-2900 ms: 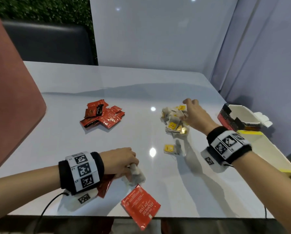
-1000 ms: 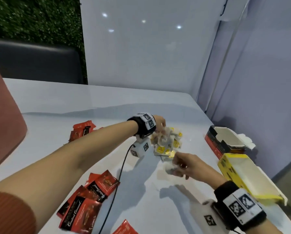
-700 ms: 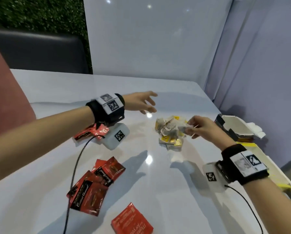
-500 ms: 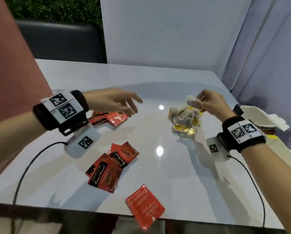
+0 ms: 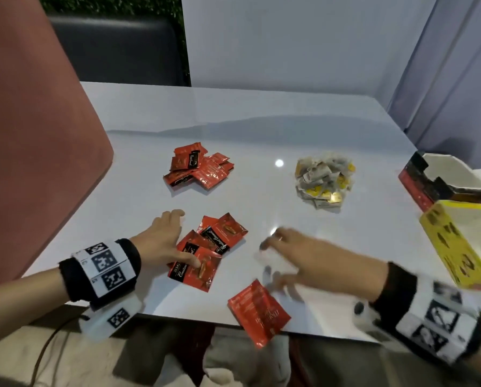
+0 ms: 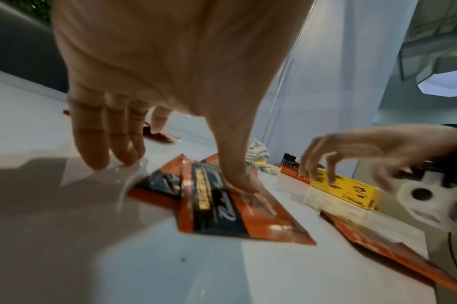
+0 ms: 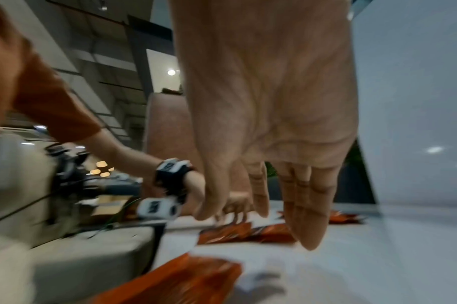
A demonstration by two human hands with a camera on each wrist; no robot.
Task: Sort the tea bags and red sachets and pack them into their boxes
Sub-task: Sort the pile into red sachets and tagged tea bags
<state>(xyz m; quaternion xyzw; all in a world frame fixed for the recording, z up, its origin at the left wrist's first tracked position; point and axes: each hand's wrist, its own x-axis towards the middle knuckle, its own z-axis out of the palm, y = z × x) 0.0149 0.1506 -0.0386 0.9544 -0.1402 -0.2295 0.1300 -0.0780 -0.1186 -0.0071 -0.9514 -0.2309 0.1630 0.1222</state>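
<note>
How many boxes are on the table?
2, both open at the table's right edge: the yellow box nearer the person, the red and black box just behind it. Any others would be out of view.

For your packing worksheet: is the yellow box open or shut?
Open. The yellow box at the table's right edge shows its pale inside from above; no lid covers it.

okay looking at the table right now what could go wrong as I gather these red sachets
The single red foil sachet overhangs the white table's near edge; a brush from the moving right hand could knock it off. The left hand only presses its thumb on the near pile of red sachets, so they may slide apart.
</note>
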